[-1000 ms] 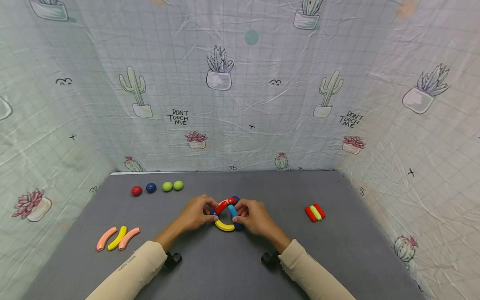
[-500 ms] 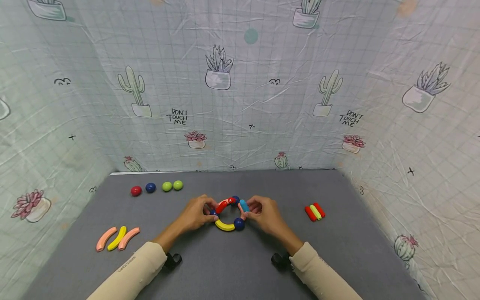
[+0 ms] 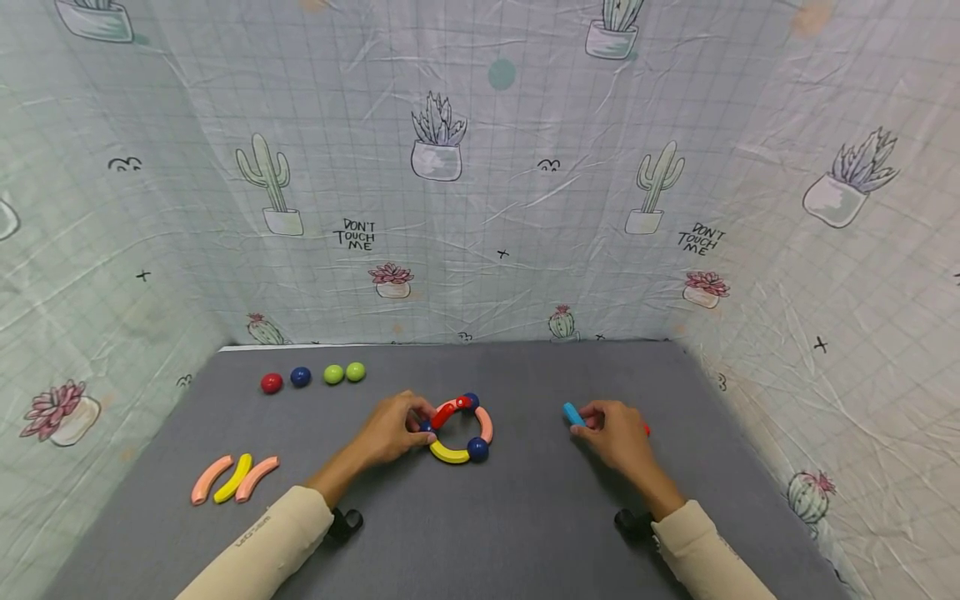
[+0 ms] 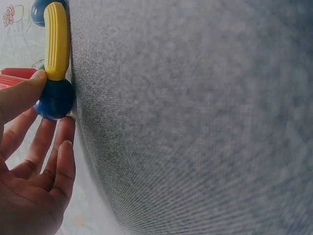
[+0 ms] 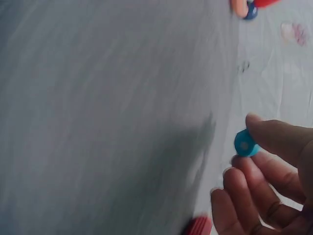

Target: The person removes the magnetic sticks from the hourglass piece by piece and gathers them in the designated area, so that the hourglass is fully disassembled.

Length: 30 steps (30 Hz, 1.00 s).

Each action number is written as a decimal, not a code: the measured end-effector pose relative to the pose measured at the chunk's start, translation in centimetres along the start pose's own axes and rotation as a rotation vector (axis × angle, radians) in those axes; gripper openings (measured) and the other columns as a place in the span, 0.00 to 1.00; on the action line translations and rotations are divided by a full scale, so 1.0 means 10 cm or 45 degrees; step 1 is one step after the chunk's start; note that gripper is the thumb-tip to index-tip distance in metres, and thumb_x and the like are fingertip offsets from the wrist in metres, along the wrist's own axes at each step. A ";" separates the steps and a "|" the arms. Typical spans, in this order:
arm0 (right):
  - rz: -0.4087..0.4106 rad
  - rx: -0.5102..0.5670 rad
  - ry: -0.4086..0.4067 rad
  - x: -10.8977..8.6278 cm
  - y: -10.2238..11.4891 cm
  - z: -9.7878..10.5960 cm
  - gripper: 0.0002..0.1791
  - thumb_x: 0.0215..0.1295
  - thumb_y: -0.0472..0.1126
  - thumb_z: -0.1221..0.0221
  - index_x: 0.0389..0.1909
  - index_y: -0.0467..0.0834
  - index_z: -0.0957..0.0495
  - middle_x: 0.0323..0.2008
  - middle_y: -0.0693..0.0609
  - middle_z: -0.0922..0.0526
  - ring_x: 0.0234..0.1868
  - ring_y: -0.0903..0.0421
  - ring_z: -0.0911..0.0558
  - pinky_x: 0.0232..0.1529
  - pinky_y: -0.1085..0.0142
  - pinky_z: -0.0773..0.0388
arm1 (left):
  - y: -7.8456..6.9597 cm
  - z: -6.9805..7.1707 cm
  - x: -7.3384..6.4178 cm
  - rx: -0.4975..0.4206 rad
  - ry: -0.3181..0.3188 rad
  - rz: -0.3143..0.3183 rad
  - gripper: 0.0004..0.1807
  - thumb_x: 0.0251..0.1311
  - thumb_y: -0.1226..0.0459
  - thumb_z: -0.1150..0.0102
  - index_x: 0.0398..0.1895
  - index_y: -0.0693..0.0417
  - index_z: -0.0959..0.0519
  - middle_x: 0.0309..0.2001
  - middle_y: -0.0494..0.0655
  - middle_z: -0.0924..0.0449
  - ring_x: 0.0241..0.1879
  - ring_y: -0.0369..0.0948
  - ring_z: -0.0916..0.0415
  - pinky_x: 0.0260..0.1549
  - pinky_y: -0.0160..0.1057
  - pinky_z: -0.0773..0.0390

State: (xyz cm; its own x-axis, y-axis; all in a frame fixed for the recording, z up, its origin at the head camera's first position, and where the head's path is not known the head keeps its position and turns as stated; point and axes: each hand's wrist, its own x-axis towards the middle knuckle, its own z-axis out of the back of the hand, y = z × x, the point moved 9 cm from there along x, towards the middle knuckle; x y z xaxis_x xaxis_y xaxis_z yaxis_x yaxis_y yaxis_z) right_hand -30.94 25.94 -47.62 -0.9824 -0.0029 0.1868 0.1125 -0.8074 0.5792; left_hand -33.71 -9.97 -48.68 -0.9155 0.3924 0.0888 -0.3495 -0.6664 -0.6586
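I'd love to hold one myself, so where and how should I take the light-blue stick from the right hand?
Probably pinch the light-blue stick by its free end, coming from the side of the ring: that slim end juts out of the right hand, which pinches the rest.

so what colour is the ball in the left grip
Dark blue; the ball shows best in the left wrist view.

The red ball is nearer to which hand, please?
Left hand, at the ring, right of the red ball; the right hand is farther right, holding a blue stick.
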 end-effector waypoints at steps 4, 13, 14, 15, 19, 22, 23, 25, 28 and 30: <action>-0.068 -0.089 0.018 -0.05 -0.22 0.12 0.13 0.59 0.41 0.22 0.40 0.40 0.11 0.30 0.53 0.13 0.32 0.58 0.18 0.35 0.60 0.21 | 0.00 0.00 0.00 0.000 0.002 -0.014 0.13 0.57 0.64 0.20 0.44 0.51 0.12 0.43 0.47 0.18 0.36 0.38 0.19 0.34 0.33 0.20; -0.034 -0.250 0.031 -0.11 -0.27 0.23 0.13 0.57 0.40 0.21 0.39 0.38 0.11 0.29 0.51 0.13 0.29 0.56 0.17 0.31 0.57 0.21 | 0.01 0.00 0.00 -0.002 0.000 -0.014 0.12 0.57 0.63 0.20 0.43 0.50 0.12 0.42 0.46 0.18 0.36 0.37 0.19 0.34 0.34 0.20; -0.021 -0.261 0.018 -0.11 -0.26 0.23 0.13 0.57 0.41 0.21 0.39 0.39 0.11 0.30 0.51 0.13 0.29 0.56 0.18 0.31 0.57 0.21 | 0.00 0.00 0.00 0.001 0.001 -0.013 0.12 0.57 0.63 0.20 0.43 0.50 0.12 0.42 0.46 0.18 0.36 0.37 0.19 0.34 0.34 0.20; -0.011 -0.271 -0.001 -0.11 -0.24 0.23 0.14 0.57 0.41 0.21 0.40 0.39 0.11 0.30 0.51 0.13 0.29 0.55 0.18 0.31 0.57 0.21 | 0.00 0.00 0.00 0.004 0.002 -0.009 0.12 0.58 0.63 0.20 0.43 0.50 0.12 0.42 0.46 0.18 0.36 0.38 0.19 0.34 0.34 0.20; 0.087 -0.273 -0.121 -0.07 -0.05 0.19 0.18 0.54 0.43 0.19 0.43 0.41 0.11 0.34 0.48 0.12 0.33 0.52 0.16 0.35 0.53 0.20 | 0.01 0.00 0.01 0.001 0.004 0.000 0.12 0.58 0.63 0.20 0.43 0.49 0.12 0.43 0.46 0.18 0.37 0.38 0.19 0.35 0.34 0.20; 0.204 -0.202 -0.164 -0.01 0.21 0.09 0.19 0.54 0.41 0.19 0.46 0.42 0.11 0.37 0.47 0.12 0.37 0.49 0.15 0.41 0.50 0.19 | 0.00 0.00 0.00 -0.008 0.001 0.004 0.12 0.58 0.63 0.20 0.43 0.50 0.12 0.43 0.46 0.18 0.37 0.39 0.19 0.34 0.34 0.20; 0.245 -0.168 -0.161 0.01 0.31 0.05 0.19 0.54 0.41 0.19 0.46 0.42 0.11 0.38 0.47 0.11 0.38 0.49 0.15 0.42 0.49 0.18 | 0.00 0.00 0.00 -0.010 -0.001 0.003 0.12 0.58 0.63 0.20 0.43 0.50 0.12 0.43 0.46 0.18 0.37 0.39 0.19 0.34 0.34 0.20; 0.305 -0.103 -0.134 0.05 0.52 -0.05 0.18 0.55 0.40 0.20 0.46 0.44 0.11 0.38 0.48 0.11 0.38 0.50 0.14 0.44 0.50 0.17 | 0.00 0.00 0.00 -0.009 -0.006 -0.001 0.12 0.58 0.64 0.20 0.43 0.50 0.12 0.43 0.46 0.18 0.36 0.39 0.19 0.33 0.33 0.21; 0.347 -0.009 -0.075 0.09 0.79 -0.23 0.17 0.57 0.41 0.20 0.47 0.46 0.11 0.40 0.49 0.11 0.39 0.53 0.14 0.44 0.52 0.16 | 0.00 0.00 -0.01 -0.010 -0.010 -0.010 0.12 0.57 0.64 0.20 0.44 0.51 0.12 0.43 0.47 0.18 0.36 0.39 0.19 0.33 0.33 0.21; 0.358 0.043 -0.027 0.13 0.95 -0.35 0.17 0.58 0.41 0.21 0.48 0.47 0.11 0.41 0.50 0.11 0.40 0.53 0.13 0.45 0.53 0.15 | 0.00 -0.01 -0.01 -0.005 -0.012 -0.011 0.13 0.57 0.64 0.20 0.44 0.51 0.12 0.43 0.47 0.18 0.36 0.39 0.20 0.33 0.33 0.21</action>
State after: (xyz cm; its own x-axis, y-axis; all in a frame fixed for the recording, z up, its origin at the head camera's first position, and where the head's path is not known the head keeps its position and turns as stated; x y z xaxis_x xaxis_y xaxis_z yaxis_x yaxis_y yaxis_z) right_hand -31.70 16.21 -44.69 -0.9086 -0.2109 0.3604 0.3852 -0.7564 0.5286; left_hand -33.59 -9.95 -48.70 -0.9143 0.3921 0.1016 -0.3566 -0.6603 -0.6609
